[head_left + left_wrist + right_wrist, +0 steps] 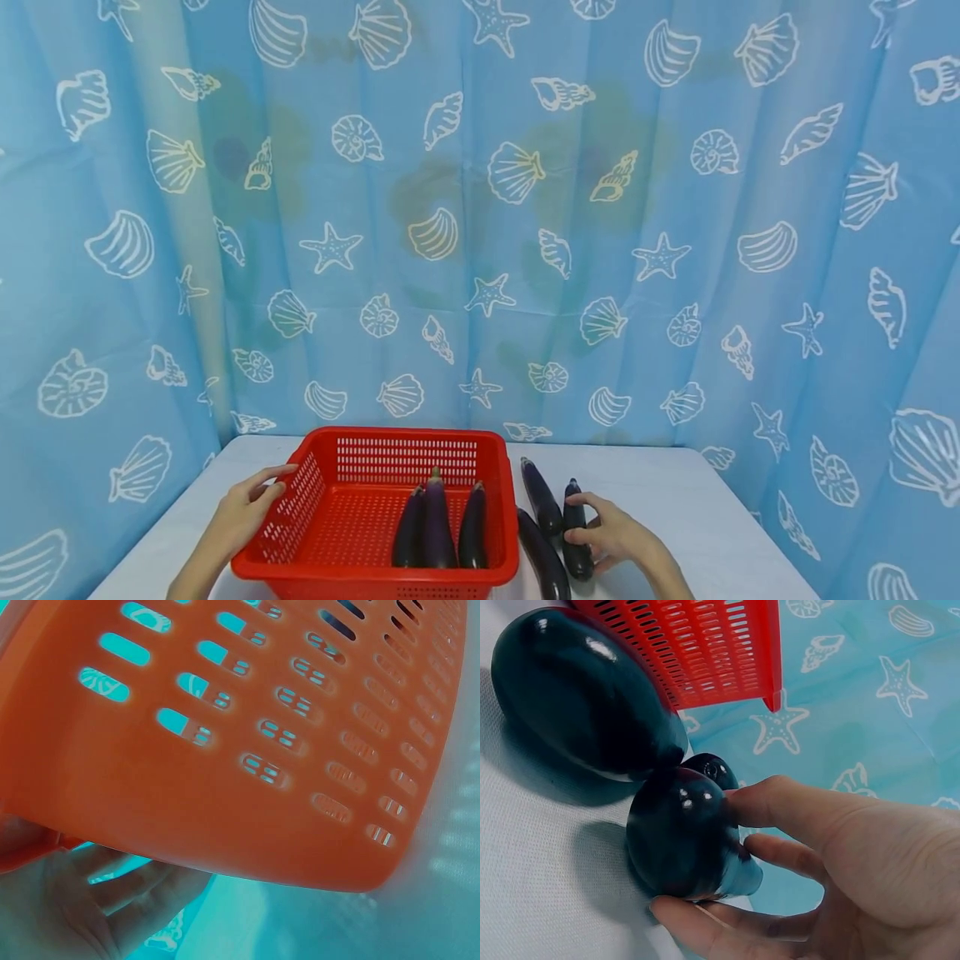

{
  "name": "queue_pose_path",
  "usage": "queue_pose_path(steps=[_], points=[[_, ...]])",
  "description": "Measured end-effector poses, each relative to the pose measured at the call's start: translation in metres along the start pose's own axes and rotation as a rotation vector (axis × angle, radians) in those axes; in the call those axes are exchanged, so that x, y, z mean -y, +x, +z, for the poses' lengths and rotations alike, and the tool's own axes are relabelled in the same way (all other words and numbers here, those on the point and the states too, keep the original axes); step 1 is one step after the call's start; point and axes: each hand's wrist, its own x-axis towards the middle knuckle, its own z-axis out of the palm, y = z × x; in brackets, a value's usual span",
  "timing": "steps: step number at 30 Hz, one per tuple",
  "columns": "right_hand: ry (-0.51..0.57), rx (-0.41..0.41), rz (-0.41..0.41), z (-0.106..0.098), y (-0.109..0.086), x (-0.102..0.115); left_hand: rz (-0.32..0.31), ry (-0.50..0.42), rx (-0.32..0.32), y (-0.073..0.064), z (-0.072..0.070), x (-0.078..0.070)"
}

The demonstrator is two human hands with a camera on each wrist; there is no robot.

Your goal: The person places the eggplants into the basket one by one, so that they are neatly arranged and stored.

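My left hand [243,514] grips the left rim of a red plastic basket [307,571], its fingers over the edge; in the left wrist view part of the hand is hidden behind the basket's wall. Three dark purple eggplants lie in the basket's right half, the middle eggplant [437,525] showing a green stem. On the table right of the basket, my right hand [618,535] holds an eggplant [577,537] between thumb and fingers, seen end-on in the right wrist view. Beside it lie a nearer eggplant [545,562] and a farther eggplant [542,496].
The basket and loose eggplants stand on a table with a white cover [652,475]. A blue curtain [480,250] with white shells and starfish hangs behind the table and along both sides. The basket's perforated wall rises close to the loose eggplants.
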Motion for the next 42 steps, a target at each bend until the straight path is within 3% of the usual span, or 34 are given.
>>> queue_pose_path(steps=[17,42], points=[[-0.015,0.026,0.018,0.0024,0.0035,0.0029,0.002,-0.006,-0.009,-0.0029,-0.0004,0.0010],[-0.028,0.014,-0.025,-0.0002,0.0021,0.0004,0.000,-0.013,-0.009,-0.0011,-0.0002,0.0010]])
